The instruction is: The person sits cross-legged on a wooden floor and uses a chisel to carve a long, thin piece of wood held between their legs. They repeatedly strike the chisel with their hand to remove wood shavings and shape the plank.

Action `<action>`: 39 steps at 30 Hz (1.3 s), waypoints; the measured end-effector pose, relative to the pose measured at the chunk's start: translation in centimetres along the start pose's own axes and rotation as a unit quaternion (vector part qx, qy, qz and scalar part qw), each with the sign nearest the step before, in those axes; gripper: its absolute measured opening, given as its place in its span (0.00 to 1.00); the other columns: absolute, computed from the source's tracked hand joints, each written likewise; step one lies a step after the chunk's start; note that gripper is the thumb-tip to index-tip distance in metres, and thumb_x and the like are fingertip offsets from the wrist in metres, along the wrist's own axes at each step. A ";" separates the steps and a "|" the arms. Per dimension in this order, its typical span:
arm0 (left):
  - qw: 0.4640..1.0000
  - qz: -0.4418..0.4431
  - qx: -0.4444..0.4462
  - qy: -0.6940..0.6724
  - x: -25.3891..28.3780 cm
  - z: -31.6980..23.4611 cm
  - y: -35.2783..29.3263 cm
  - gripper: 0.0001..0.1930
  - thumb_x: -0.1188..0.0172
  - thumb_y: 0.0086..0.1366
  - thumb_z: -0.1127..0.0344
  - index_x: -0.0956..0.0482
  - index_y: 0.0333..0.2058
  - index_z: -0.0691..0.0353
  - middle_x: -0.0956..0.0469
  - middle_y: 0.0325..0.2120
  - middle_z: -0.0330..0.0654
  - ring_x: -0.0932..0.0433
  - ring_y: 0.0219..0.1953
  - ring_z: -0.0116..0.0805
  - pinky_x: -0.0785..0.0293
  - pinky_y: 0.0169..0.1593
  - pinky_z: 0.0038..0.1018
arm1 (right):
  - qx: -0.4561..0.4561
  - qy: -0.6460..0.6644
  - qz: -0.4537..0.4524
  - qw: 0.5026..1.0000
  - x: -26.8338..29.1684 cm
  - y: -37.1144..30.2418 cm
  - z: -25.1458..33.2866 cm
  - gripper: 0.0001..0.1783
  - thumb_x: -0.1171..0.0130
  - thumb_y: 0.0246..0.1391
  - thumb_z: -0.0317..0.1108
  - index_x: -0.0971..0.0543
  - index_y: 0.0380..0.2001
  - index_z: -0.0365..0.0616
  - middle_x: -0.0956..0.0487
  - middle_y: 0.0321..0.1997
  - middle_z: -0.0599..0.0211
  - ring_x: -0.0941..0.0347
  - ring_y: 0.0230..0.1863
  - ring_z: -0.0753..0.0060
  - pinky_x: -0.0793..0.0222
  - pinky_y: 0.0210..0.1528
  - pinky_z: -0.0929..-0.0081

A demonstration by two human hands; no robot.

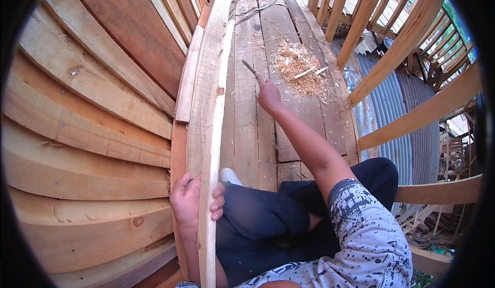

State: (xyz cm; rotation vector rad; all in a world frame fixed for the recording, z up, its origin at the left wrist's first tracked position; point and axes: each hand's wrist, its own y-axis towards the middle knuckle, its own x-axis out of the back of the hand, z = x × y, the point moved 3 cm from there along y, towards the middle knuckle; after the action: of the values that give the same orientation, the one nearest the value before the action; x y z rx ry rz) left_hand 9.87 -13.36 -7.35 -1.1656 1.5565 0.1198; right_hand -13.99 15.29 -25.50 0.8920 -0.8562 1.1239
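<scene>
A long, pale wooden strip (218,107) runs away from me, its lower end beside my body and its far end up at the top of the view. Around its near part, my left hand (186,201) is wrapped, thumb on one side and fingertips showing on the other. To the right of the strip, my right hand (269,97) grips the handle of a knife (249,66). The knife's dark blade points forward and to the left, apart from the wood. My right arm is stretched out over the floorboards.
A heap of wood shavings (301,69) lies on the plank floor (246,128) beyond my right hand. Overlapping boards form a wall (93,128) on my left. Slanted railing posts (399,45) line the right, with corrugated metal sheets (386,112) below.
</scene>
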 end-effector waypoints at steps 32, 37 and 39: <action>1.000 0.002 0.022 -0.018 -0.3 0.0 0.8 0.33 0.63 0.69 0.41 0.36 0.57 0.67 0.32 0.28 0.51 0.32 0.20 0.37 0.32 0.19 0.29 | 0.114 -0.074 -0.037 0.990 -0.5 3.8 -2.4 0.20 0.53 0.61 0.24 0.33 0.56 0.32 0.23 0.39 0.40 0.18 0.37 0.45 0.20 0.35 0.57; 1.000 0.003 0.022 -0.010 -0.2 0.1 0.9 0.33 0.63 0.69 0.42 0.36 0.57 0.66 0.32 0.28 0.52 0.32 0.20 0.37 0.32 0.19 0.29 | -0.089 -0.024 -0.052 0.994 0.3 3.7 -2.5 0.24 0.55 0.60 0.22 0.35 0.60 0.31 0.23 0.39 0.38 0.20 0.39 0.39 0.22 0.38 0.51; 1.000 0.005 0.022 -0.017 -0.1 0.1 0.8 0.33 0.63 0.69 0.42 0.35 0.57 0.67 0.32 0.28 0.52 0.32 0.21 0.37 0.32 0.19 0.29 | -0.033 -0.013 -0.046 0.998 0.4 2.6 -1.9 0.26 0.55 0.60 0.22 0.36 0.62 0.29 0.23 0.39 0.37 0.21 0.40 0.38 0.23 0.39 0.50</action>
State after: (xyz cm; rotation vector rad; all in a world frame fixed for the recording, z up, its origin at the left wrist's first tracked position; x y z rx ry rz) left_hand 9.33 -12.85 -7.63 -1.1171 1.5269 0.1119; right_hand -16.17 17.66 -25.47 0.8840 -0.8604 1.0003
